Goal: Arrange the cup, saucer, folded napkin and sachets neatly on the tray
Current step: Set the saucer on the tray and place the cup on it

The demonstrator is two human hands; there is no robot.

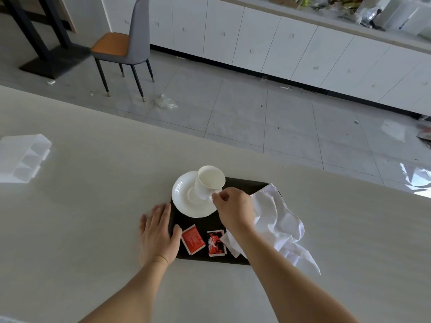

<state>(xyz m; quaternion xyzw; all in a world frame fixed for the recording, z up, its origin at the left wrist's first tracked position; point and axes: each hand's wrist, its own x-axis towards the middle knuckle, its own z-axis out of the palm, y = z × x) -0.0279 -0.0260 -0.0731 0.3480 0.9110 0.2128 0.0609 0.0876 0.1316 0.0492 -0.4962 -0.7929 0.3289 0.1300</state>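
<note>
Right hand (234, 209) pinched on the handle of the white cup (209, 181), thumb and fingertips closed together around it. Cup standing in the well of the white saucer (186, 201), leaning slightly away, mouth open and showing a pale inside. Saucer resting on the far left corner of the dark tray (198, 257), its rim overhanging the tray's edge a little. Two red sachets lying flat on the near part of the tray: left sachet (192, 239) tilted, just beside the thumb of the left hand (156, 234); right sachet (217, 243) close by, apart from the first, with a dark printed figure on it. White napkin (277, 227) loose and crumpled rather than folded, draped over the right side of the tray and spilling onto the worktop (81, 217), one corner tucked under the right forearm near the right sachet. Left hand spread flat, fingers apart, palm down on the worktop with the thumb reaching onto the tray's left edge, gripping nothing. Clear plastic container (22, 157) sitting well apart at the far left of the pale worktop. Beyond the worktop, grey tiled floor (268, 117) with scattered litter, a grey chair (126, 46) with an orange seat, and a run of white cabinets (256, 38).
</note>
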